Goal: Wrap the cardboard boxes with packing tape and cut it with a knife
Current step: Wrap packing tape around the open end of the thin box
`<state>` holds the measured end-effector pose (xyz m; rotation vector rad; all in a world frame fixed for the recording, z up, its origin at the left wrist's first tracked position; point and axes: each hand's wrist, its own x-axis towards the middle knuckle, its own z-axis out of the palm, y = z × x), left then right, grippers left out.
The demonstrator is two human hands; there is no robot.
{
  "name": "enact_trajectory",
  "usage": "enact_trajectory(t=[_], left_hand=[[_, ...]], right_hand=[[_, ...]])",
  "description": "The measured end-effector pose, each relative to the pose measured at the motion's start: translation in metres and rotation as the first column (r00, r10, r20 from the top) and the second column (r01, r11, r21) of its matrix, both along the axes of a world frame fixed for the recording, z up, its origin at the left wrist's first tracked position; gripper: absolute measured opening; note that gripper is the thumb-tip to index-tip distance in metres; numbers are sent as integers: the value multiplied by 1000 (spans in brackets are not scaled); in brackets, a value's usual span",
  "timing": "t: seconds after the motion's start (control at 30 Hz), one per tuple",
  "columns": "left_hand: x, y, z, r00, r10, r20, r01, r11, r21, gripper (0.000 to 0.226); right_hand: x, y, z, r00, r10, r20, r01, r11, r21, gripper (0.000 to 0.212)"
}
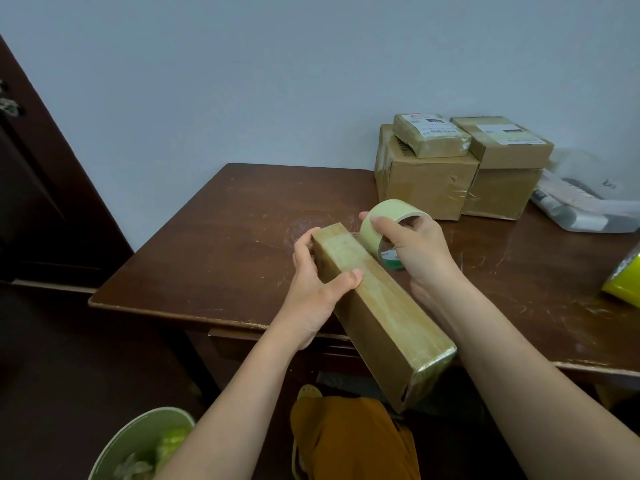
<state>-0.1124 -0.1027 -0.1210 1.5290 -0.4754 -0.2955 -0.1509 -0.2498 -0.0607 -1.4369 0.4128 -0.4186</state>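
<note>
A long narrow cardboard box, glossy with tape, juts out over the front edge of the brown table. My left hand grips its far end, thumb across the top face. My right hand holds a roll of pale packing tape just right of the box's far end, fingers through the core. A short strip of tape runs from the roll to the box. No knife is in view.
Several taped cardboard boxes are stacked at the back right by the wall. Plastic mailer bags lie right of them. A yellow item sits at the right edge. A green bin stands on the floor, lower left.
</note>
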Motion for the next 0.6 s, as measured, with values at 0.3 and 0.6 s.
enact_trajectory(t=[0.3,0.6], left_hand=[[2,-3,-4,1000,16,-18,-16,999,-40,91],[12,-24,12,940,201,-275,-250,956,-155,69]], right_hand=[[-3,0,-12,989,132,62,-133,991,12,11],[-1,-2,-12,983,176,44,-171,981,-92,17]])
